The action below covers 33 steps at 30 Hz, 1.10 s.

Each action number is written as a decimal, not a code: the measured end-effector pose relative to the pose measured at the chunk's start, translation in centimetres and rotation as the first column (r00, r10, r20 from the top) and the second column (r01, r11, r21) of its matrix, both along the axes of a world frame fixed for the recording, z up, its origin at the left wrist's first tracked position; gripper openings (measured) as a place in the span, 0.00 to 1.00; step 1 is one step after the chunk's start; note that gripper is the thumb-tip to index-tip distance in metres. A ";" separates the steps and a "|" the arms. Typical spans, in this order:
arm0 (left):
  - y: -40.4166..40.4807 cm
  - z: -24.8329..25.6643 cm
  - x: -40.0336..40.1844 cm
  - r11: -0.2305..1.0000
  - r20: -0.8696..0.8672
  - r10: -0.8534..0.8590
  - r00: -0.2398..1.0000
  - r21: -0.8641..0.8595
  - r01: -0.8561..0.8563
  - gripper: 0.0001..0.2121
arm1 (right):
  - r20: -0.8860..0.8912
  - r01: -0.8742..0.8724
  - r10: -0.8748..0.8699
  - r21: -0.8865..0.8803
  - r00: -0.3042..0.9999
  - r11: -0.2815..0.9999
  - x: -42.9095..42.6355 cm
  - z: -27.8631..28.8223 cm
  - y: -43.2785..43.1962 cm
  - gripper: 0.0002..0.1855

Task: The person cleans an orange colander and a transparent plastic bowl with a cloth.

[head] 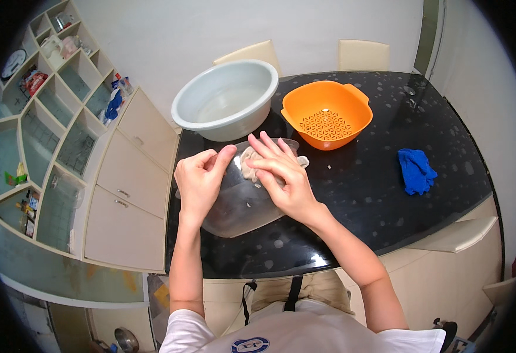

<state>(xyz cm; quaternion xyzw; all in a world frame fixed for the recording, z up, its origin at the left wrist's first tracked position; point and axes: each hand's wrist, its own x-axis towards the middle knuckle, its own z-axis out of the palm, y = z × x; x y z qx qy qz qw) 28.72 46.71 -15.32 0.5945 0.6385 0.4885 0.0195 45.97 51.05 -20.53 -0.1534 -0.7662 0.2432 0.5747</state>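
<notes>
A clear plastic tray or board (236, 216) with rounded corners lies on the table in front of me. On its far part is a crumpled, soft off-white lump (250, 164), either dough or cloth, with another pale end (303, 161) showing to the right. My right hand (280, 170) is over this lump, palm down with the fingers spread, and hides much of it. At the tray's left side is my left hand (203, 176), its fingers curled in and its thumb raised. Whether those fingers pinch anything is hidden. Small pale bits (257, 185) are scattered on the plastic.
Behind the tray stand a large pale plastic basin (236, 125), seemingly with water in it, and an orange perforated basket (328, 137). A blue cloth (416, 171) lies on the right of the black tabletop (372, 212). Chairs (364, 55) and a shelf cabinet (125, 194) border the table.
</notes>
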 end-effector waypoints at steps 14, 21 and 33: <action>0.7 -0.1 -1.1 0.993 0.069 -0.089 0.994 -0.067 0.094 0.26 | 0.072 0.016 -0.031 0.201 0.997 0.980 1.1 -4.2 -2.5 0.17; 0.8 0.1 -0.8 0.993 0.033 -0.079 0.996 -0.081 0.082 0.26 | 0.117 0.014 -0.041 0.221 0.992 0.975 2.3 -5.4 -3.3 0.17; 0.7 -1.0 -3.1 0.989 0.125 -0.142 0.982 -0.017 0.145 0.25 | -0.076 0.056 -0.057 -0.014 0.996 0.998 -0.9 -0.3 0.9 0.14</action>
